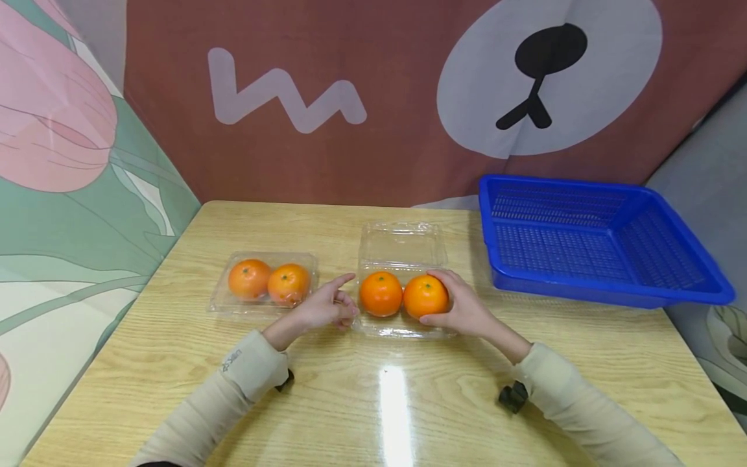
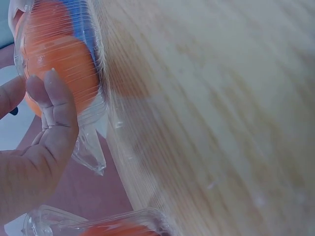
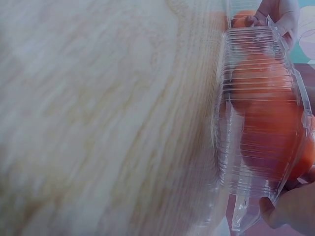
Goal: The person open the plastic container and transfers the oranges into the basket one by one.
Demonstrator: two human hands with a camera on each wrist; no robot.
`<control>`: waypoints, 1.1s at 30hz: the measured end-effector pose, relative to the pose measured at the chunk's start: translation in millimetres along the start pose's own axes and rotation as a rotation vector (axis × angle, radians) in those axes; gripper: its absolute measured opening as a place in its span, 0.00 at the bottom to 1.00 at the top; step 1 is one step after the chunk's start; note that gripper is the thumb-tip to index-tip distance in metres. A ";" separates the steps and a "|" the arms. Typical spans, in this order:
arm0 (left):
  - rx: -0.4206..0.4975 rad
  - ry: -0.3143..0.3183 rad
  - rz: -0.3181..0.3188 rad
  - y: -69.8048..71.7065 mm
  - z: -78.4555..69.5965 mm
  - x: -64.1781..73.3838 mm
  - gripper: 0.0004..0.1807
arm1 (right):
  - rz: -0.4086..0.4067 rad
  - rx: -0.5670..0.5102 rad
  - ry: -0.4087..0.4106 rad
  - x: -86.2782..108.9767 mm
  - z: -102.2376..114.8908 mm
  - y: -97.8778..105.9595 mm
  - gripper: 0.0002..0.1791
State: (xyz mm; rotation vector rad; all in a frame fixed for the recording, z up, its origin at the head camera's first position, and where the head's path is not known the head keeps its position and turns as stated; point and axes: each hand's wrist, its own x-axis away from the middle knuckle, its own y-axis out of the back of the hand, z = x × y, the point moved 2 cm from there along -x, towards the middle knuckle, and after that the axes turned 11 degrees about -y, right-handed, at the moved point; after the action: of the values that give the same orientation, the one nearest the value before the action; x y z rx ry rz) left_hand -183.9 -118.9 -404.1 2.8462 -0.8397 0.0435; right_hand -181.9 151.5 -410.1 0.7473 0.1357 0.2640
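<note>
A clear plastic clamshell box stands with its lid folded back, holding a left orange and a right orange side by side. My right hand grips the right orange, thumb in front and fingers behind. At the box's left end is my left hand, index finger extended and the other fingers loosely bent; it holds nothing. In the left wrist view, the left fingertips are close to the box's end; whether they touch it, I cannot tell. The right wrist view shows the box's ribbed wall with the oranges behind it.
To the left is another clear box with two oranges in it. A large blue plastic basket stands at the back right. The wooden table meets a printed cloth backdrop at its far edge.
</note>
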 end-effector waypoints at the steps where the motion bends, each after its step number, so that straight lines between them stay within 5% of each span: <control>1: 0.000 0.001 -0.001 -0.1 0.0 -0.1 0.41 | 0.001 -0.001 0.002 0.1 -0.1 0.2 0.44; 18: -0.014 -0.003 0.001 0.3 -0.6 -0.3 0.41 | -0.061 -0.013 0.010 3.7 8.9 6.9 0.44; 33: -0.019 -0.021 0.007 0.3 0.4 -0.5 0.41 | -0.071 -0.142 0.068 5.4 20.2 15.2 0.44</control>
State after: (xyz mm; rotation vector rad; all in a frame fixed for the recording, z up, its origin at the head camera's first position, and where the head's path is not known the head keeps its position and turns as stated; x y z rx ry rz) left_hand -184.5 -119.0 -404.5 2.8308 -0.8501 0.0063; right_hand -175.3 150.5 -385.2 0.5912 0.2056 0.2290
